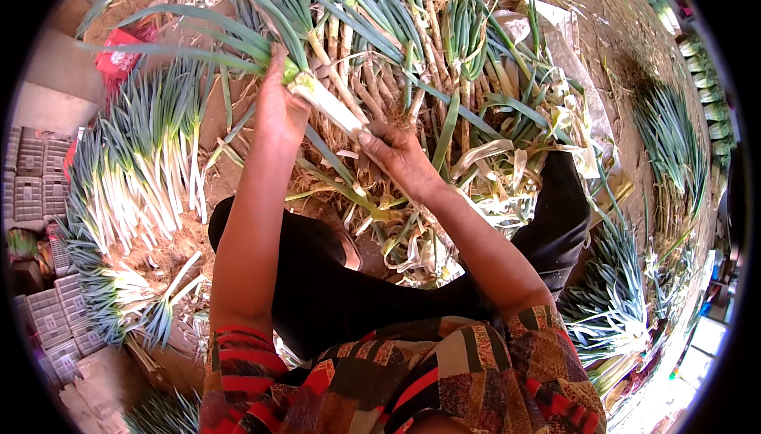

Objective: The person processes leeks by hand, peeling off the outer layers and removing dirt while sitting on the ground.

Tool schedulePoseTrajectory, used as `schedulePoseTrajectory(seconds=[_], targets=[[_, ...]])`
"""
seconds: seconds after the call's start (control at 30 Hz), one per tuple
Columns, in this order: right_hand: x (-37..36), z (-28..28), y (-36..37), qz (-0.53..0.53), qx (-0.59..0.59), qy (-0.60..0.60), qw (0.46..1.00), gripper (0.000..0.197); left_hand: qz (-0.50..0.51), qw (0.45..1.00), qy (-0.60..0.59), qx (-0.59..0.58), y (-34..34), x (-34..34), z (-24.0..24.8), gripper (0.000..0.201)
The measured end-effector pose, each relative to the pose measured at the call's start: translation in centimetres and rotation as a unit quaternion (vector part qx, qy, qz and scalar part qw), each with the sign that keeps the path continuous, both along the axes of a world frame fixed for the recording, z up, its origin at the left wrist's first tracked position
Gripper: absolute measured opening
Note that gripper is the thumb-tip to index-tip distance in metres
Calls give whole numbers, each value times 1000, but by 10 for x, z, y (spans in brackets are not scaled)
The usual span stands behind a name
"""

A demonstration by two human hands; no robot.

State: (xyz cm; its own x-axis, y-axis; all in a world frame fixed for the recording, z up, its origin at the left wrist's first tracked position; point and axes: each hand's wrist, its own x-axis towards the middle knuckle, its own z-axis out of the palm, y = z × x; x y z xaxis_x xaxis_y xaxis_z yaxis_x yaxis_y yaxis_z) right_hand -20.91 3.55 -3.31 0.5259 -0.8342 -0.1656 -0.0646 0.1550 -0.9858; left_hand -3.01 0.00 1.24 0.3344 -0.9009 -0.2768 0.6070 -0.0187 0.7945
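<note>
A thick Welsh onion (329, 107) slants across the space in front of me, its long green leaves arching to the upper left. My left hand (279, 105) is closed round it where the green part meets the white stalk. Lower down, my right hand (400, 156) grips the white shaft, thumb on top; the root end is hidden by that hand. Just beyond my hands lies a heap of unpeeled Welsh onions (432, 45) with brownish, soil-marked stalks. Pale peeled leaves (483, 156) are strewn beside my right forearm.
Clean white-stalked Welsh onions (151, 172) lie in rows at my left. Green bunches (606, 299) rest on the right, with another bundle (672, 137) farther off. Grey stacked blocks (59, 319) stand at the left edge, and a red bag (119, 57) at the upper left.
</note>
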Motion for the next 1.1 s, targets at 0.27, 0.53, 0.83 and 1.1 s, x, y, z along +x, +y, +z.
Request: schedulePoseTrajectory(seconds=[0.27, 0.53, 0.83, 1.1], targets=[[24, -33, 13, -131, -203, 46, 969, 41, 9, 999, -26, 20, 2, -14, -23, 32], [13, -5, -3, -47, 203, -128, 970, 31, -42, 999, 23, -26, 7, -14, -26, 35], [0, -15, -4, -154, 387, -223, 881, 30, -76, 993, 85, -24, 17, -10, 4, 36], [-51, -27, -37, -192, 364, -381, 828, 14, 24, 997, 72, -2, 8, 12, -5, 40]])
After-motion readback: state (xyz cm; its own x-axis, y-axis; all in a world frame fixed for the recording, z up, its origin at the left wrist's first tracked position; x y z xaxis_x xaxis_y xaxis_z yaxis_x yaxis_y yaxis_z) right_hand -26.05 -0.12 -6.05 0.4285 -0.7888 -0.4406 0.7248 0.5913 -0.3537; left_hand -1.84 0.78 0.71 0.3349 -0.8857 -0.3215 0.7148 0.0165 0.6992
